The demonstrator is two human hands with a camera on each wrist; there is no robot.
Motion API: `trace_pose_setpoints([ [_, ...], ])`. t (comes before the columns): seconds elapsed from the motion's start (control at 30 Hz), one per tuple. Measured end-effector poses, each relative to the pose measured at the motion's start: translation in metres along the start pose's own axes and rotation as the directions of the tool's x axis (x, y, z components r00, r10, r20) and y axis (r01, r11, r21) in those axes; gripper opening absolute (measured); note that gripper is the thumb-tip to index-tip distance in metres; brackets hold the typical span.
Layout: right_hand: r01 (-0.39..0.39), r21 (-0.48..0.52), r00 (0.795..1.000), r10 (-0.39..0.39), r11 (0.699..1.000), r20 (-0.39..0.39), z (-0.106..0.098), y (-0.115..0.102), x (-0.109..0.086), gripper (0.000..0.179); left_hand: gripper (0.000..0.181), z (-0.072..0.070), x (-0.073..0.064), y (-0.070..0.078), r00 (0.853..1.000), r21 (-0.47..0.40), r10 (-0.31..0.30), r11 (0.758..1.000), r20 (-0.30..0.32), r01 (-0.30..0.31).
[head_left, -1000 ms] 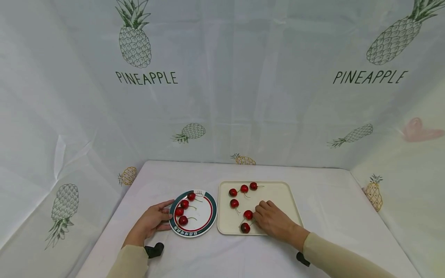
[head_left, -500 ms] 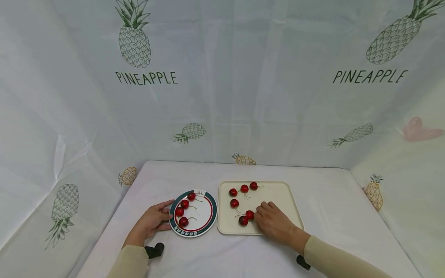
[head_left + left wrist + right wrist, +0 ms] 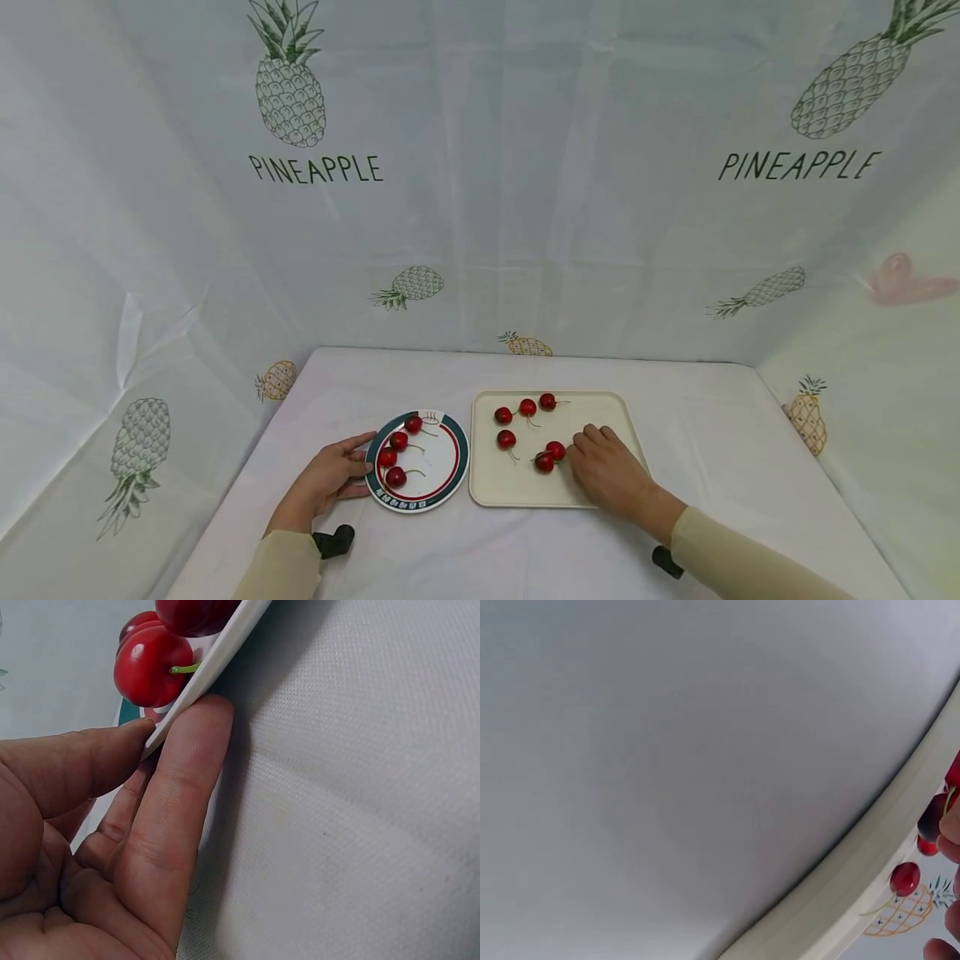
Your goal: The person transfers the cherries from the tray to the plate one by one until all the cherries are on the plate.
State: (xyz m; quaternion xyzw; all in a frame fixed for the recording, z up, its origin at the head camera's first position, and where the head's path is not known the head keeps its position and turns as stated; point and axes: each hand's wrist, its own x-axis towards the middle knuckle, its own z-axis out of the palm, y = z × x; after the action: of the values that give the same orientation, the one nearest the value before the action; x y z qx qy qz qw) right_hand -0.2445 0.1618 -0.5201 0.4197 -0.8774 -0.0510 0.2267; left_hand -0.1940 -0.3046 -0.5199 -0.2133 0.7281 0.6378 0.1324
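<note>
My left hand [image 3: 330,477] grips the left rim of a round white plate [image 3: 459,467] with a green band and red ring. In the left wrist view the thumb lies on top of the plate's rim [image 3: 217,660], and a finger supports it underneath. Several red cherries [image 3: 399,440] with green stems lie on the plate. Over the beige tray [image 3: 622,492], my right hand [image 3: 609,471] has curled fingers and pinches a cherry [image 3: 556,450] at its right side. A second cherry [image 3: 544,462] sits against that one. In the right wrist view a green stem runs to the fingertips [image 3: 950,823].
More cherries [image 3: 527,407] lie in the tray's upper left part, with one cherry [image 3: 506,439] below them. The tray stands just right of the plate on a white cloth [image 3: 420,550]. A pineapple-print curtain [image 3: 525,208] rises behind the table.
My right hand has shifted right and slightly up across the tray, and the two cherries by its fingertips have moved along with it. My left hand and the plate have stayed put.
</note>
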Motion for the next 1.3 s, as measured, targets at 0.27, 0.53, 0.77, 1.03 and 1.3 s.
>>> trace_pose_setpoints([
  [0.27,0.020,0.040,1.000,-0.020,0.999,-0.008,-0.009,0.001,-0.004,0.012,0.060,-0.002,0.000,0.001,1.000,0.013,-0.002,1.000,-0.011,0.002],
  [0.53,0.011,0.075,1.000,-0.013,0.997,0.023,-0.017,-0.007,0.001,0.016,0.061,-0.002,0.003,0.000,1.000,0.003,0.004,1.000,-0.009,-0.004],
  [0.77,0.001,0.077,1.000,0.001,0.997,-0.026,-0.020,-0.013,0.012,0.014,0.061,-0.001,0.002,0.000,1.000,0.007,0.006,1.000,-0.009,-0.006],
  [1.03,-0.040,0.086,0.993,0.049,0.995,-0.111,-0.020,-0.030,0.040,0.013,0.060,0.001,0.001,0.001,1.000,0.016,0.004,1.000,-0.009,-0.004],
  [1.3,-0.105,0.114,0.992,0.113,0.988,-0.061,-0.022,-0.062,0.077,0.015,0.060,0.000,0.000,0.001,1.000,0.012,-0.001,1.000,-0.007,0.001],
])
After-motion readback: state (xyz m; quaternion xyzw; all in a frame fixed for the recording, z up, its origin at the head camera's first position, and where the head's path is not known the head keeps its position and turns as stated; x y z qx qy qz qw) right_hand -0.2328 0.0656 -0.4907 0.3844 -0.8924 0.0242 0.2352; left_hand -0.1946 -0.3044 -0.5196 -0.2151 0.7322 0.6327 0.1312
